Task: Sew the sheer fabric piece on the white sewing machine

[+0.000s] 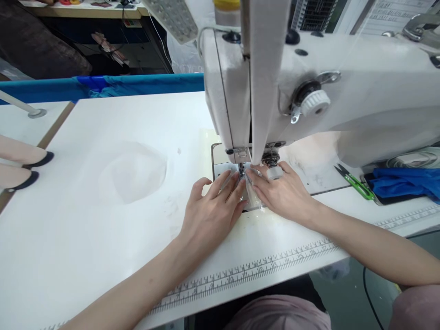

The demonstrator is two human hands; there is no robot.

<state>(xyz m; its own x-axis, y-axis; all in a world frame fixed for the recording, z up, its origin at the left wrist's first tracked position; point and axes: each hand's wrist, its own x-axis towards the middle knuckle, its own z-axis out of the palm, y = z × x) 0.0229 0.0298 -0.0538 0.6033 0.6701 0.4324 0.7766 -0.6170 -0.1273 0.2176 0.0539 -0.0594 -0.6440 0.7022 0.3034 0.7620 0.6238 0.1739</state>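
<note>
A white sewing machine point(309, 82) stands on the white table point(85, 220). A white strap point(266, 82) hangs down in front of its head to the presser foot point(242, 170). My left hand point(211, 213) lies flat on the table, fingers stretched toward the needle plate point(220, 169). My right hand point(282, 190) rests just right of the presser foot, fingers extended onto a small clear or white piece point(253, 198) under the foot. The fingertips of both hands nearly meet at the needle.
Green thread snips point(355, 183) lie to the right, beside blue cloth point(405, 183). A ruler strip point(261, 266) runs along the table's front edge. Two pale objects with dark tips point(24, 167) lie at the left edge. A blue bin edge point(103, 86) is behind the table.
</note>
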